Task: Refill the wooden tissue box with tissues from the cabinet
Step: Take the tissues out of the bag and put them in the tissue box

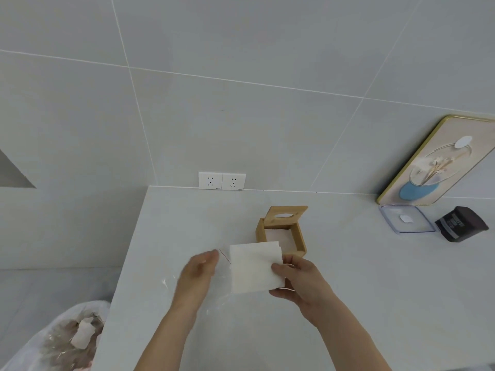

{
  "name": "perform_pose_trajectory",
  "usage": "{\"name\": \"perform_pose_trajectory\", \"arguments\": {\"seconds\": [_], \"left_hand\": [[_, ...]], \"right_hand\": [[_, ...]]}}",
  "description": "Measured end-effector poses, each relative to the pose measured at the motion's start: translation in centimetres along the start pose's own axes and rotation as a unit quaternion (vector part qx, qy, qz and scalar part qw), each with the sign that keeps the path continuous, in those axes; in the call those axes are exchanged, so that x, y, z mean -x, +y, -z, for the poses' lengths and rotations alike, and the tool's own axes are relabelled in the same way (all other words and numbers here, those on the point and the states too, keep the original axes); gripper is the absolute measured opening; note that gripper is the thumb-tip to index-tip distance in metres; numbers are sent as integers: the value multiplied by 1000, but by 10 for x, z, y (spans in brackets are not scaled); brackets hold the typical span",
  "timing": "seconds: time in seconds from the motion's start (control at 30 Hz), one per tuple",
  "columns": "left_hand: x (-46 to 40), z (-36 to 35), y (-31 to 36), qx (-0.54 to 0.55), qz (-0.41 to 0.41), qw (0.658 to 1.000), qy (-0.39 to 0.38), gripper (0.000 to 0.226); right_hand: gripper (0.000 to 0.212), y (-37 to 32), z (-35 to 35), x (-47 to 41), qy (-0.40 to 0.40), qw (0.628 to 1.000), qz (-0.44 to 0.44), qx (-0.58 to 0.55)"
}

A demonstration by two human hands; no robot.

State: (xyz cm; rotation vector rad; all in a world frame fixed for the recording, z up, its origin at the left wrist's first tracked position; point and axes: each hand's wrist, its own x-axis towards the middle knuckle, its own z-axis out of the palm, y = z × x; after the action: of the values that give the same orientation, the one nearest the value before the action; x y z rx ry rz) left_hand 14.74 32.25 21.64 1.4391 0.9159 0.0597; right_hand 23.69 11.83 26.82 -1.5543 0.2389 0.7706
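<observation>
The wooden tissue box [299,241] stands on the pale countertop [361,277], its slotted lid [286,216] tipped up against the back edge and the inside showing white. Just in front of it my right hand [300,283] grips a square stack of white tissues [253,267] by its right edge. A clear plastic wrapper [222,287] with a thin red strip lies under and to the left of the stack. My left hand [199,271] hovers at the stack's left side, blurred, fingers together over the wrapper; whether it grips the wrapper I cannot tell.
A double wall socket [221,180] sits behind on the tiled wall. At the right stand a framed picture [434,162], a clear square lid [407,218] and a dark container [462,223]. A bin with a white bag [61,341] is below the counter's left edge.
</observation>
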Motion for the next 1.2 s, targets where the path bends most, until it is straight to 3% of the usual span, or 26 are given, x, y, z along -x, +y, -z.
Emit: {"name": "perform_pose_trajectory", "arguments": {"seconds": [0.1,0.2,0.33,0.47,0.63,0.77,0.93,1.2], "left_hand": [[8,-17,21,23,36,989,-145,36],[8,-35,26,20,32,984,-177,31],[3,-63,33,19,9,994,-107,21],[-6,-93,37,-12,8,995,-97,22],[-29,-126,40,-97,5,994,-44,4],[-45,-146,47,-143,-14,990,9,21],[-66,-166,43,-206,-40,974,81,33],[-73,-187,24,-331,-134,924,138,23]], "right_hand": [[20,-2,4,-2,-22,1000,3,-12],[20,-5,16,-6,-17,1000,14,-5],[19,-12,37,-18,17,999,19,29],[12,-15,54,-38,74,995,30,54],[13,-24,73,-71,136,983,70,103],[18,-32,83,-99,166,971,96,146],[24,-31,93,-133,180,954,129,201],[25,-9,99,-161,188,917,185,299]]}}
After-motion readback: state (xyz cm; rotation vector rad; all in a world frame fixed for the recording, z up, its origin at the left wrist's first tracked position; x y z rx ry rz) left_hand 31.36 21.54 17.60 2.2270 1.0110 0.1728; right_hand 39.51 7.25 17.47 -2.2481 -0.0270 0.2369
